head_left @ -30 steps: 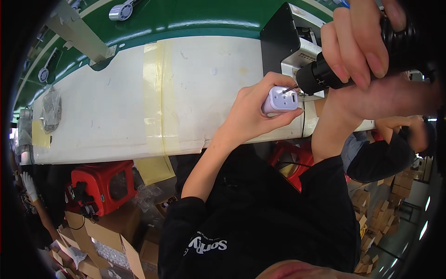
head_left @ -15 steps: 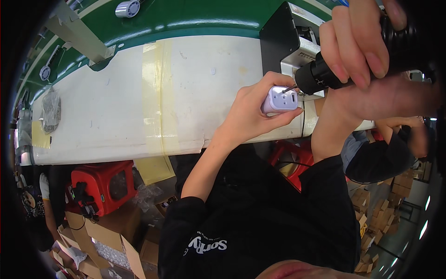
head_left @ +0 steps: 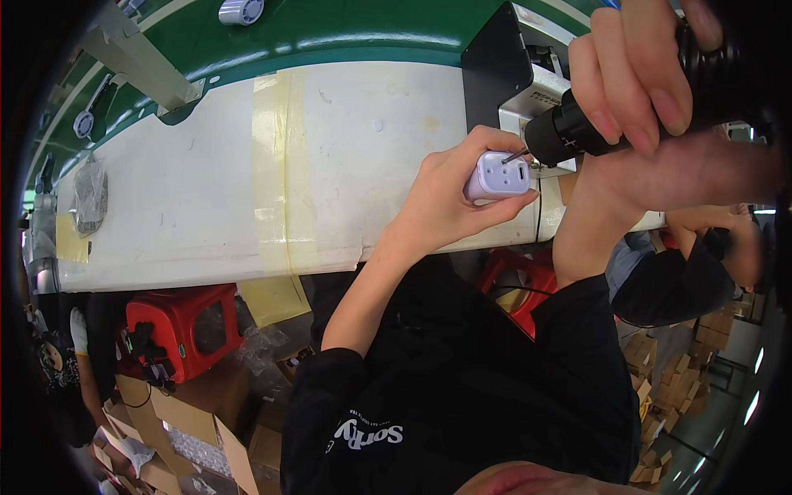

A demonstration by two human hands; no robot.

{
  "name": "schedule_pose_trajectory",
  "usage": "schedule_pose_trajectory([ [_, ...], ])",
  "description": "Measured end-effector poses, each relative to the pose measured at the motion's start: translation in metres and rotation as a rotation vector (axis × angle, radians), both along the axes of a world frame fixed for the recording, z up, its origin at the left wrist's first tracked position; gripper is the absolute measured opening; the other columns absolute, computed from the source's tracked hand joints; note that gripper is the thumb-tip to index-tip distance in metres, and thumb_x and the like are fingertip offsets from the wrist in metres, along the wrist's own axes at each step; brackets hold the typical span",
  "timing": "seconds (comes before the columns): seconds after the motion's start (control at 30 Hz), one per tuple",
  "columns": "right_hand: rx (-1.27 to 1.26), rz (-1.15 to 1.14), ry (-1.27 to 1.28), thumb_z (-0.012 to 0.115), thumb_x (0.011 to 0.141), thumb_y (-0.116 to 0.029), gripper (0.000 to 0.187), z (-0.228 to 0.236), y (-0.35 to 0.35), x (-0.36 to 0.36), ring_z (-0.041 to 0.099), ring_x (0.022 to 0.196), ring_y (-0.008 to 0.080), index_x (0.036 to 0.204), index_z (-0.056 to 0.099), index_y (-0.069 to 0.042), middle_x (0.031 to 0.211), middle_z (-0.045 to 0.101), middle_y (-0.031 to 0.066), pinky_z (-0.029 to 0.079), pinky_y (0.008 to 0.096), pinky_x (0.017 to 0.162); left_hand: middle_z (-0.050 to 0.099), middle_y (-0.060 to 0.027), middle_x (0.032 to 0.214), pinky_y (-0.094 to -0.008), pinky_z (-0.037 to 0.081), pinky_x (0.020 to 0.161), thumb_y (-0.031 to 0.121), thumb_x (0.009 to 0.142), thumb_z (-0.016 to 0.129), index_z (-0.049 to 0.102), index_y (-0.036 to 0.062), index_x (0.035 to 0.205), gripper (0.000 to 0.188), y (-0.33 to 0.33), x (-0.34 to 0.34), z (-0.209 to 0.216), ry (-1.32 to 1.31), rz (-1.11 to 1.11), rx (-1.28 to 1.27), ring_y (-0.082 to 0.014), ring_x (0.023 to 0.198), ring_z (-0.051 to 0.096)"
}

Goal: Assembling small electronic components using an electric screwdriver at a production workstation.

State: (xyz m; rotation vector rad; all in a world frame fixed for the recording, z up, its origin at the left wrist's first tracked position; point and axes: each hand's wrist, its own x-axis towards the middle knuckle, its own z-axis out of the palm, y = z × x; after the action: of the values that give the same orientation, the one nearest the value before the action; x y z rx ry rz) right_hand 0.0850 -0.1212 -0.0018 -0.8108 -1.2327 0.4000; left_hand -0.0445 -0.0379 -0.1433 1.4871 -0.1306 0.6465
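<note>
My left hand point(head_left: 450, 194) is closed around a pale lilac plastic housing point(head_left: 500, 176), its end face turned toward me. That face has several small holes and a dark oval port. My right hand point(head_left: 639, 91) grips a black electric screwdriver point(head_left: 569, 132), held nearly level from the right. The thin bit of the screwdriver touches the end face at one of the upper holes. Whether a screw sits under the tip is too small to tell. Both hands are over the right part of the white worktop point(head_left: 371, 165).
Behind my hands stands a black and silver machine point(head_left: 536, 91). Yellow tape point(head_left: 276, 165) crosses the worktop; a bag of small parts point(head_left: 89, 196) lies at its left end. Small fans point(head_left: 241, 11) rest on the green conveyor belt point(head_left: 355, 25). A red stool point(head_left: 181, 330) and cartons point(head_left: 194, 421) are below left.
The fans on the green belt have shifted slightly to the right. My hands, the housing and the screwdriver hold almost the same position.
</note>
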Motion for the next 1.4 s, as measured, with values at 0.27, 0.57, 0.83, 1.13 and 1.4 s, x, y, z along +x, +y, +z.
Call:
schedule_pose_trajectory([
  [0.27,0.02,0.018,0.02,0.043,0.074,-0.072,0.064,-0.005,0.004,-0.018,0.036,0.038,0.0076,0.088,0.045,-0.01,0.056,0.042,-0.0008,0.03,0.0226,0.036,0.065,-0.006,0.091,-0.0269,0.05,0.069,0.013,0.071,0.074,0.051,0.0079,0.103,0.04,0.0,-0.002,-0.001,0.016,-0.01,-0.009,-0.0204,0.081,0.065],
  [0.57,0.044,0.026,0.036,0.043,0.073,-0.073,0.065,-0.005,0.002,-0.018,0.035,0.038,0.0072,0.088,0.045,-0.009,0.056,0.042,-0.0012,0.029,0.0224,0.036,0.064,-0.0061,0.09,-0.0269,0.05,0.068,0.013,0.071,0.074,0.051,0.0077,0.103,0.04,-0.001,-0.001,0.0,0.02,-0.018,-0.008,-0.02,0.08,0.065],
  [0.83,0.064,0.06,0.062,0.042,0.073,-0.074,0.066,-0.013,0.011,-0.08,0.035,0.038,0.0069,0.088,0.046,-0.009,0.057,0.041,-0.0016,0.028,0.0222,0.037,0.064,-0.0061,0.09,-0.027,0.05,0.068,0.013,0.071,0.074,0.052,0.008,0.103,0.04,0.003,-0.003,-0.005,0.028,0.005,-0.008,-0.0199,0.079,0.065],
  [1.13,0.099,-0.022,0.025,0.041,0.072,-0.075,0.067,0.005,-0.029,-0.002,0.035,0.038,0.0065,0.089,0.046,-0.009,0.057,0.041,-0.002,0.028,0.022,0.037,0.063,-0.0063,0.087,-0.0255,0.048,0.066,0.023,0.07,0.078,0.049,0.0069,0.107,0.05,0.004,0.004,-0.008,-0.05,-0.012,-0.003,-0.0165,0.075,0.061],
  [1.4,0.046,-0.4,0.082,0.038,0.078,-0.071,0.064,-0.047,-0.045,0.012,0.035,0.039,0.0081,0.087,0.045,-0.008,0.056,0.04,0.0004,0.029,0.0226,0.038,0.057,-0.0139,0.084,-0.0225,0.043,0.057,0.045,0.08,0.064,0.042,0.0022,0.11,0.057,-0.003,0.014,-0.018,-0.216,-0.052,-0.005,-0.013,0.064,0.054],
])
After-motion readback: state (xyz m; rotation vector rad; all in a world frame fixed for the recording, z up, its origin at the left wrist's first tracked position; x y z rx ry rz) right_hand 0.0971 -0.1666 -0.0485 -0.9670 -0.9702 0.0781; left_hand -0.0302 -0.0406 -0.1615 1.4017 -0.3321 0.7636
